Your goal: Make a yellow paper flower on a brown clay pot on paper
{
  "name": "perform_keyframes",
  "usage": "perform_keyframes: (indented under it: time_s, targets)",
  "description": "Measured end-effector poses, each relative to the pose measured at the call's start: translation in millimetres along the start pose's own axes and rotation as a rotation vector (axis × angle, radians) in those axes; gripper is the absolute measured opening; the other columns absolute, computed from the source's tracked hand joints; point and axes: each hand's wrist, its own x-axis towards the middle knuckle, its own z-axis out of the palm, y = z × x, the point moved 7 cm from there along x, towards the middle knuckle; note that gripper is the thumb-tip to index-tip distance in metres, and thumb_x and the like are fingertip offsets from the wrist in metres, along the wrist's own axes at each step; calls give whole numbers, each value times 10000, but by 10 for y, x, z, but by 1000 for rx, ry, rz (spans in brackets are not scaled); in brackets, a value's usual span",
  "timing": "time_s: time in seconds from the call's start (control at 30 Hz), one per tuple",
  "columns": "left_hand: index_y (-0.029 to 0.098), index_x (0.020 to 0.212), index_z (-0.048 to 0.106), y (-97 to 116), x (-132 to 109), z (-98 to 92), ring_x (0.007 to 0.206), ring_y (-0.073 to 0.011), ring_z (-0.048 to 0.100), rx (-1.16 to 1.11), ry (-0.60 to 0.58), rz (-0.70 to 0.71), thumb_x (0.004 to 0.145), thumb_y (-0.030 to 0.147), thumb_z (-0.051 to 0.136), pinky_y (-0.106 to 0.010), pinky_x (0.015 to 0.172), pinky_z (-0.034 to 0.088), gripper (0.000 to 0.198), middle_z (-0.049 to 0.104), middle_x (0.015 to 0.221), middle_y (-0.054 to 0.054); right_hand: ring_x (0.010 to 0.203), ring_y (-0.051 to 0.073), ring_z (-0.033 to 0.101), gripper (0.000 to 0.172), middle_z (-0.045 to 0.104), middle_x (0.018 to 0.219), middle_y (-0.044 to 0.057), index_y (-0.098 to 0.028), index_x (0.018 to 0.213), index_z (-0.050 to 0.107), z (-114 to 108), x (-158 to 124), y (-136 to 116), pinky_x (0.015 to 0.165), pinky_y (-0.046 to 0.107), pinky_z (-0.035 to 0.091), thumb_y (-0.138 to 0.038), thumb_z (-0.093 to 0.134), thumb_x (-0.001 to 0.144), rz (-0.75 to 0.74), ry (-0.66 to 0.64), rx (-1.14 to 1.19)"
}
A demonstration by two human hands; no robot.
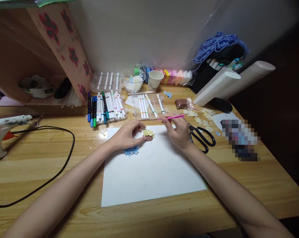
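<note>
Over the white paper, my left hand (128,134) curls its thumb and fingers round a small piece with pale-yellow paper tufts (148,133) on a brown, clay-like base (148,138). The thumb rests against the base; some fingertips are hidden behind. My right hand (178,133), a little to the right, pinches a thin pink stick-like tool (172,117), whose tip points left, apart from the yellow tufts. Just below my left hand lies a pile of blue paper snippets (131,151) on the white sheet (151,175).
Black-handled scissors (202,135) lie beside my right wrist. Several markers (111,104), a paper cup (155,80) and a clear bowl (133,82) stand behind. Yellow scraps (206,115) and white rolls (217,87) are at right. A glue gun (3,135) with its black cord is at left.
</note>
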Motion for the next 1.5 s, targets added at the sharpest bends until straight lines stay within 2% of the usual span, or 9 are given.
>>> perform_keyframes:
  time_s: [0.23, 0.43, 0.53, 0.67, 0.87, 1.1, 1.3, 1.4, 1.5]
  targets:
    - [199, 1001, 549, 92, 20, -35, 680, -136, 502, 128, -31, -38, 757, 515, 592, -268, 622, 401, 402, 565, 857, -16, 845, 204, 627, 215, 664, 979, 62, -222, 979, 637, -749, -165, 478, 739, 343, 481, -296, 451, 899, 275, -40, -62]
    - [203, 986, 576, 395, 338, 96, 812, -184, 572, 278, -51, -38, 853, 356, 477, -304, 690, 423, 226, 597, 977, -52, 858, 215, 619, 183, 663, 930, 57, -215, 942, 604, -1060, -429, 768, 762, 343, 454, -310, 456, 891, 412, -94, -182]
    - [183, 937, 592, 533, 681, 367, 797, -203, 586, 350, -78, -36, 843, 322, 472, -296, 639, 420, 207, 622, 950, -69, 729, 193, 588, 129, 635, 814, 37, -207, 834, 550, -1078, -460, 836, 659, 302, 433, -329, 583, 806, 427, -169, -266]
    - [162, 850, 597, 590, 1124, 747, 796, -218, 597, 418, -111, -62, 821, 279, 473, -298, 643, 421, 173, 645, 881, -86, 620, 163, 509, 232, 550, 704, -4, -222, 740, 418, -1085, -489, 835, 577, 271, 379, -302, 637, 739, 404, -248, -334]
    - [170, 733, 565, 573, 1384, 1005, 737, -226, 589, 434, -120, -66, 766, 228, 501, -319, 640, 429, 93, 624, 766, -77, 631, 176, 511, 250, 527, 692, -6, -234, 717, 360, -1090, -536, 857, 580, 277, 375, -243, 610, 713, 442, -281, -349]
    - [173, 723, 537, 538, 1381, 1056, 734, -211, 568, 384, -110, -44, 751, 176, 499, -326, 678, 441, 48, 599, 770, -75, 612, 178, 521, 240, 540, 667, -6, -234, 704, 368, -1107, -542, 902, 575, 282, 374, -242, 609, 711, 458, -230, -321]
    - [169, 775, 531, 621, 1302, 937, 733, -192, 563, 305, -68, -18, 791, 215, 488, -323, 671, 444, 64, 611, 821, -71, 616, 167, 520, 192, 547, 683, -4, -223, 719, 415, -1147, -500, 849, 593, 284, 391, -286, 589, 773, 467, -144, -223]
    - [176, 772, 532, 665, 1189, 798, 731, -168, 575, 91, -21, -40, 792, 255, 522, -298, 660, 455, 82, 638, 818, -46, 650, 160, 545, 166, 573, 729, 6, -215, 751, 468, -1107, -492, 795, 625, 287, 423, -331, 572, 807, 503, -21, -57]
    - [169, 766, 548, 678, 1032, 667, 746, -156, 591, -140, 24, -94, 788, 294, 556, -283, 660, 468, 127, 649, 825, -47, 757, 164, 594, 188, 616, 840, 26, -209, 820, 504, -912, -500, 717, 689, 293, 472, -361, 609, 785, 554, 37, 249]
